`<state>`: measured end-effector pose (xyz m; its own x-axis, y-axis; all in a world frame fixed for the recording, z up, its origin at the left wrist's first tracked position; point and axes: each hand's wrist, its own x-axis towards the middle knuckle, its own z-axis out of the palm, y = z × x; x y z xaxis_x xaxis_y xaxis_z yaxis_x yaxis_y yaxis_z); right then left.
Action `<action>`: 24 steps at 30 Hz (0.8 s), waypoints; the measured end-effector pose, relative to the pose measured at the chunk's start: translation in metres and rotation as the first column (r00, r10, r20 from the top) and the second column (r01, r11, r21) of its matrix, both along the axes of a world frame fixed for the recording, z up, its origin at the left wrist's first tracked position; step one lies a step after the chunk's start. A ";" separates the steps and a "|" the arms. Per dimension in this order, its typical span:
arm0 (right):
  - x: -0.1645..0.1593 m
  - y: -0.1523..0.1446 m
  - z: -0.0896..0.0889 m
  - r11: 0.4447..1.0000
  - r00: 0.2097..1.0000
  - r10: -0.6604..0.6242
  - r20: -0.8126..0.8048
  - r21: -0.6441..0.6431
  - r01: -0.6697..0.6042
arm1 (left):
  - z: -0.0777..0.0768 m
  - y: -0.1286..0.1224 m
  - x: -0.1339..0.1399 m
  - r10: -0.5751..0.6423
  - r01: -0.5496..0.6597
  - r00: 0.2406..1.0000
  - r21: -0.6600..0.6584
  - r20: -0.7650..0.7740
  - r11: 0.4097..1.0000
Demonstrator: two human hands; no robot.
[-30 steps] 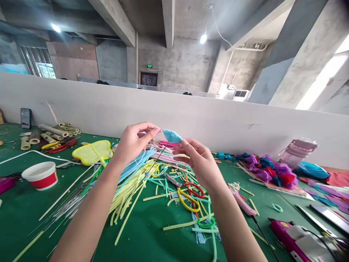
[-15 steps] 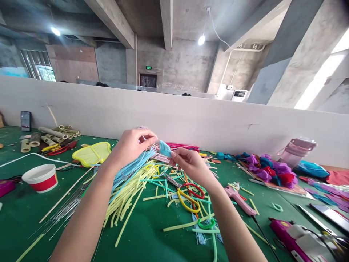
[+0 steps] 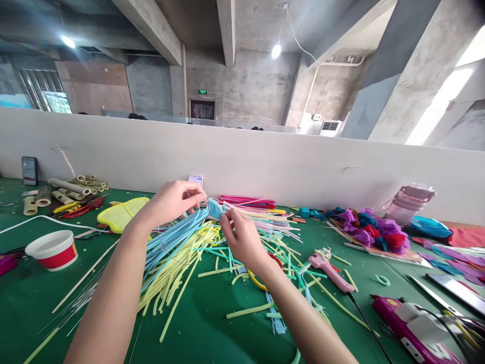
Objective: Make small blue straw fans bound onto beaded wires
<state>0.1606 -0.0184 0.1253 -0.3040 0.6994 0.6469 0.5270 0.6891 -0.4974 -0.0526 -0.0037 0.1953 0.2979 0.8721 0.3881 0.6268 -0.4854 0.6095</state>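
Observation:
Above the pile of stems, my right hand [image 3: 244, 237] pinches a small light-blue fuzzy piece [image 3: 214, 208] by its right side. My left hand [image 3: 176, 199] is closed at the fingertips right beside the piece's left edge; whatever is between those fingers is too small to make out. Beneath my hands lie a bundle of blue chenille stems [image 3: 172, 240] and a bundle of pale yellow ones [image 3: 172, 283]. Pink chenille stems [image 3: 261, 215] spread out behind my right hand. Yellow-handled scissors [image 3: 255, 279] are mostly covered by my right forearm.
On the right are a pink glue gun [image 3: 329, 270], a purple power strip [image 3: 401, 323], purple and red fabric-like pieces [image 3: 375, 232] and a pink bottle [image 3: 409, 205]. A paper cup [image 3: 53, 250], yellow wing-shaped piece [image 3: 123, 215] and bamboo tubes [image 3: 71, 187] stand left. A white partition [image 3: 303, 167] runs behind.
Both hands have moved left and the blue piece has come with my right hand, now lower over the blue stems. My right forearm covers more of the scissors. A phone by the partition shows more.

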 end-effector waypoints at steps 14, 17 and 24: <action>0.004 0.000 0.006 0.954 0.988 0.134 -0.076 -0.259 -0.149 | 0.002 -0.001 -0.002 -0.013 0.011 0.993 -0.016 -0.120 1.000; 0.003 0.001 0.004 0.961 0.992 0.103 -0.068 -0.250 -0.117 | 0.003 -0.003 -0.001 -0.004 0.003 0.990 -0.006 -0.137 1.000; 0.002 0.001 0.003 0.979 0.997 0.063 -0.038 -0.193 -0.069 | 0.002 -0.003 -0.001 -0.031 0.031 0.992 -0.001 -0.126 1.000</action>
